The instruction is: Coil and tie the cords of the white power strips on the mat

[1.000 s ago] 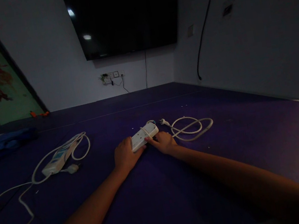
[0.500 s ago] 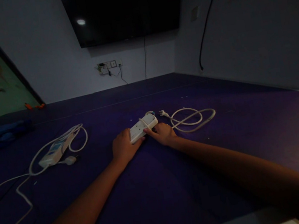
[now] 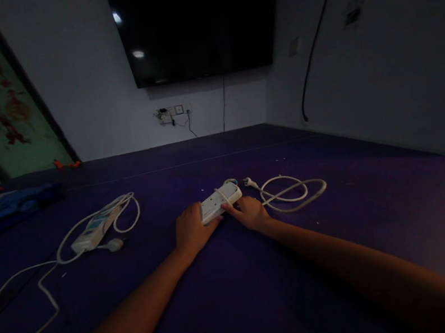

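A white power strip (image 3: 212, 204) lies tilted between my hands on the purple surface (image 3: 244, 293). My left hand (image 3: 190, 230) is wrapped round its near left end, thumb along the front edge. At the far right end my right hand (image 3: 250, 212) grips it, its thumb on the near edge and the other fingers mostly hidden beneath. A loop of white cord crosses the strip's top. Just right of the strip lies a white plug (image 3: 248, 182), and beyond my right hand the white cord (image 3: 297, 206) spreads in loose loops.
Left of my hands lies another white power strip (image 3: 94, 231) with a coiled cord and its plug (image 3: 115, 244). Blue cloth (image 3: 11, 204) sits farther left. A large dark TV (image 3: 202, 22) hangs on the wall above several sockets (image 3: 173, 112).
The whole view has shifted, so everything sits lower and a little to the right. Both hands keep their hold on the power strip, with no clear movement of it on the surface.
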The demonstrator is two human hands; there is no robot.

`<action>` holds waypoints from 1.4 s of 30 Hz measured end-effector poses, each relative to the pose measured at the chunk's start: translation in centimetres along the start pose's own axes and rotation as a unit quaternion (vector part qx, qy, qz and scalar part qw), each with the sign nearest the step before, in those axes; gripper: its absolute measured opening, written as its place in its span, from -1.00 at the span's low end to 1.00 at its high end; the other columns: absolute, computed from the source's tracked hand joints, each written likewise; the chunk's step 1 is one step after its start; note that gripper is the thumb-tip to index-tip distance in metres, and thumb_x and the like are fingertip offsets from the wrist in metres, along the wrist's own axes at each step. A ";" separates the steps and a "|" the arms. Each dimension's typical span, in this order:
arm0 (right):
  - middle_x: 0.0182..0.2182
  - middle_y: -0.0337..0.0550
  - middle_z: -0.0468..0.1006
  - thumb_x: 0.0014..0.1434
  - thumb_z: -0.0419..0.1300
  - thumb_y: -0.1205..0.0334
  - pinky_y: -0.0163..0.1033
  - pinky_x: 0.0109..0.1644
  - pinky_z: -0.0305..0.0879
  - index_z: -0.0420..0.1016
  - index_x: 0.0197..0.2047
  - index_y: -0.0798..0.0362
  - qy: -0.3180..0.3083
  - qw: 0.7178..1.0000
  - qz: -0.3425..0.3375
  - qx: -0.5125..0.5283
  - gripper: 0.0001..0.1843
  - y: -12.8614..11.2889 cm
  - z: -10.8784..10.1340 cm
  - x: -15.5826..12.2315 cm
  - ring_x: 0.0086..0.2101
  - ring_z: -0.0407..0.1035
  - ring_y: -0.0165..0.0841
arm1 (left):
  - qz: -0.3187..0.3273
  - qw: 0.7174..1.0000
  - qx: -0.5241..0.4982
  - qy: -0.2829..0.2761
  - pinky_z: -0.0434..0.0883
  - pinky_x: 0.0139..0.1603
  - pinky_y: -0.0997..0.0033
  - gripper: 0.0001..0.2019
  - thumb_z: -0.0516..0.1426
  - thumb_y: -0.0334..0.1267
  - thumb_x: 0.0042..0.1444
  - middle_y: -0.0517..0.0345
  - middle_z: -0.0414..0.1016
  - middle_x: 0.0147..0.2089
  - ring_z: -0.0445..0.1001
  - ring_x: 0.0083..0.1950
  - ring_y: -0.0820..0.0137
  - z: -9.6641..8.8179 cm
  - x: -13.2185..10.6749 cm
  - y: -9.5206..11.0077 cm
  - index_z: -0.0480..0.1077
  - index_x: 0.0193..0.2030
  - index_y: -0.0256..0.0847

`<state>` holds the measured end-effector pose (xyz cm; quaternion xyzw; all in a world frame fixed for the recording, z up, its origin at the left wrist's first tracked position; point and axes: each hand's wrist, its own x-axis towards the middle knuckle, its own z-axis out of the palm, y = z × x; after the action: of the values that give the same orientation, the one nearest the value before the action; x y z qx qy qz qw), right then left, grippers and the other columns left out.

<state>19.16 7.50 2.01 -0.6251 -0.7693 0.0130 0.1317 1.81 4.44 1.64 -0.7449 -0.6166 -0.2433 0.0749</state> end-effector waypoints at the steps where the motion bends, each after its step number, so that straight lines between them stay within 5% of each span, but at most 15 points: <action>1: -0.37 0.04 0.53 0.12 -0.28 -0.31 -0.34 -0.39 0.19 0.46 -0.34 0.15 -0.001 1.000 0.002 -0.001 -0.25 0.0 0.0 0.0 -0.35 0.43 -0.26 | 0.004 1.000 -0.002 0.003 0.29 -0.26 0.38 -0.51 0.03 0.16 -0.01 0.00 0.45 -0.19 0.43 -0.17 0.25 0.0 0.0 0.0 0.25 -0.13 -0.23; 42: -0.36 0.02 0.53 0.14 -0.32 -0.29 -0.34 -0.40 0.18 0.47 -0.29 0.14 -0.003 1.000 -0.001 0.007 -0.24 -0.2 -0.2 -0.2 -0.33 0.42 -0.26 | 0.006 1.000 0.001 -0.006 0.29 -0.25 0.37 -0.50 0.01 0.17 -0.01 0.00 0.44 -0.14 0.42 -0.15 0.24 0.1 0.0 -0.2 0.25 -0.10 -0.21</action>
<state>19.03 7.27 2.26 -0.6233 -0.7702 0.0196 0.1337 1.63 4.58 1.52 -0.7498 -0.6131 -0.2379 0.0733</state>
